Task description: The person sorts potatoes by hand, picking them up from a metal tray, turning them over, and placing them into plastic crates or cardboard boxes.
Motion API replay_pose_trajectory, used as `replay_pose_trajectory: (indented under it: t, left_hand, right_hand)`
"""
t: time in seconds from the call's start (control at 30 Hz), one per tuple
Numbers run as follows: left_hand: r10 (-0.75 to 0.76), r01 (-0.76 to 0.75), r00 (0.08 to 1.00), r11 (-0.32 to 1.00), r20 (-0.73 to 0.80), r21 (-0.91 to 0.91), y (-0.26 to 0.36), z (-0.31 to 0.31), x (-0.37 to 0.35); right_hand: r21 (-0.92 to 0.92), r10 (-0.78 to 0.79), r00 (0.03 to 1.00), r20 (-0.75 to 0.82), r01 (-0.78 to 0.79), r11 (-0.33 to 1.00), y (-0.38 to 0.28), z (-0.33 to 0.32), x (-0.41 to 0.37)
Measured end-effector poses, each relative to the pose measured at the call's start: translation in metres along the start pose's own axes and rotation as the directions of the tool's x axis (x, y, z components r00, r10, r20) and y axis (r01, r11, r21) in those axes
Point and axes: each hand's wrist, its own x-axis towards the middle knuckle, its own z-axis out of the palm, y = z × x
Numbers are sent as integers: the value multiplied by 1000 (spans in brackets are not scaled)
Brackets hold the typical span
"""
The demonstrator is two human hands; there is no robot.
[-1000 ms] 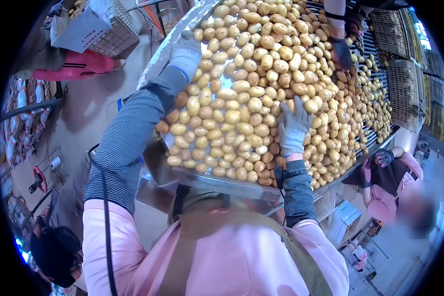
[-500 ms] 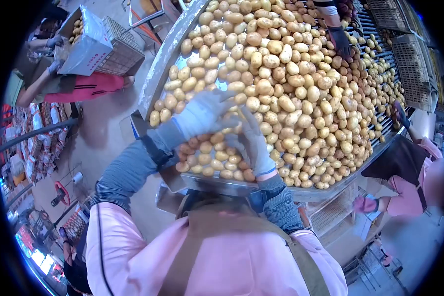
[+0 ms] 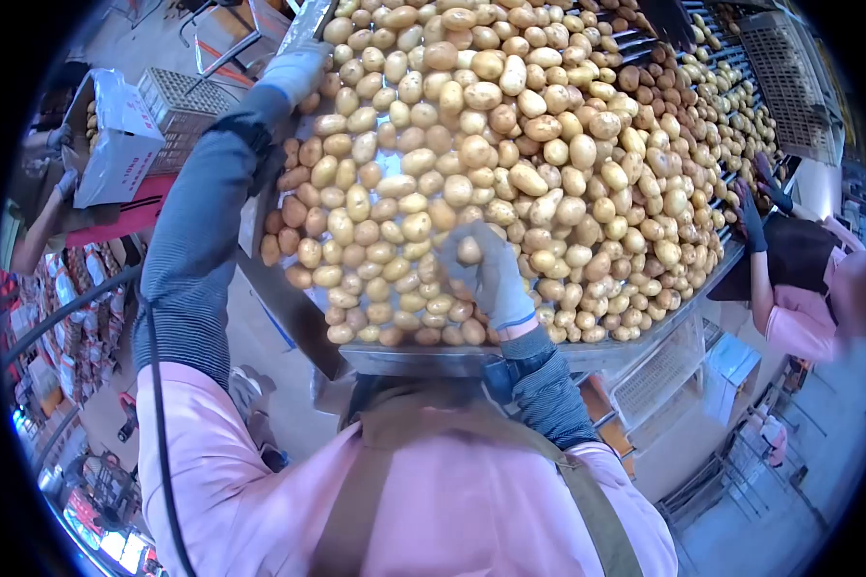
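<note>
Many yellow-brown potatoes (image 3: 548, 183) lie spread over a metal-edged sorting table (image 3: 414, 360). My left hand (image 3: 296, 72), in a pale glove, reaches to the table's upper left rim beside potatoes; its fingers are partly hidden and blurred, and whether it holds anything is unclear. My right hand (image 3: 486, 274), gloved as well, is over the near part of the potatoes. Its fingers are curled round one potato (image 3: 469, 251). Grey sleeves cover both my forearms.
Across the table, a dark-gloved hand (image 3: 669, 19) reaches over the potatoes. A person in pink (image 3: 806, 322) stands at the right edge. Plastic crates (image 3: 789, 87) stand at the upper right. At left, a person's hands are at a white box (image 3: 120, 144).
My left hand has moved up and left to the table's rim, away from my right hand. My right hand has curled round a potato. The person at right has both hands at the table.
</note>
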Motion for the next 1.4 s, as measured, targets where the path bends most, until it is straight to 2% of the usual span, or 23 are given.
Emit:
replay_pose_trajectory:
  t: [0.1,0.17,0.23,0.3,0.33,0.4,0.5,0.53,0.57,0.6,0.67,0.77,0.83,0.87,0.97,1.03,1.07,1.17,1.2,1.27,1.3,1.37,1.4]
  left_hand:
    - [-358,281,929,849,-95,-446,58,-45,-51]
    - [-246,223,968,728,56,-648,126,-57,-100]
    - [26,123,972,793,235,-596,194,-55,-149]
    - [94,-124,992,680,-82,-723,225,-46,-168]
    - [-58,101,995,632,84,-768,221,-37,-166]
    - [-217,134,976,469,34,-873,206,-26,-157]
    - [-329,149,941,183,82,-972,208,-31,-164]
    - [-294,154,954,314,58,-937,212,-27,-172]
    - [-257,148,966,441,34,-885,218,-26,-180]
    - [-220,254,958,348,184,-903,232,-38,-188]
    - [-189,180,976,420,108,-889,250,-34,-205]
    - [-184,221,968,318,169,-922,285,-48,-226]
    - [-172,225,966,208,191,-952,302,-49,-239]
    - [-163,219,968,178,191,-959,312,-50,-243]
    - [39,147,982,449,183,-882,358,-80,-254]
    - [172,-84,985,527,9,-846,386,-75,-264]
    - [174,100,961,508,215,-856,391,-79,-265]
    - [141,242,951,224,277,-944,402,-44,-274]
    - [106,244,956,224,273,-943,408,-52,-277]
    - [117,326,941,-51,319,-944,406,-37,-284]
    - [202,590,787,-527,583,-612,409,-40,-290]
    - [85,621,695,-571,714,-537,420,-55,-296]
    - [92,614,700,-585,708,-530,422,-60,-299]
  right_hand:
    - [-311,-233,960,155,272,911,7,-13,3]
    - [-66,-155,980,126,165,984,9,-14,3]
    - [564,127,977,172,-203,800,-1,-7,-2]
    - [780,161,953,258,-304,547,-5,-8,-1]
    - [819,129,950,286,-312,481,-3,-10,-6]
    - [880,76,941,330,-336,337,-2,-15,-15]
    - [815,26,951,307,-277,508,-20,-23,-28]
    - [877,64,943,327,-328,350,-32,-26,-33]
    - [861,98,950,296,-310,404,-35,-27,-38]
    - [841,129,956,263,-292,455,-37,-26,-41]
    - [557,97,989,108,-142,819,-48,-26,-62]
    - [346,17,987,160,-72,936,-32,-43,-84]
    - [-271,-407,905,-127,363,892,-26,-32,-98]
    - [-128,-304,939,-159,285,950,-27,-32,-106]
    - [332,9,1000,-20,-2,943,-24,-40,-125]
    - [455,165,984,72,-180,872,-23,-45,-137]
    - [442,229,969,90,-245,863,-22,-49,-143]
    - [374,424,896,131,-441,816,-16,-64,-171]
    - [595,229,934,275,-353,722,25,-73,-181]
    - [551,-80,969,235,-65,832,55,-84,-197]
    - [221,-187,971,152,151,963,33,-83,-209]
    - [71,-245,969,20,243,967,26,-81,-230]
    - [293,-164,985,-61,174,940,28,-81,-238]
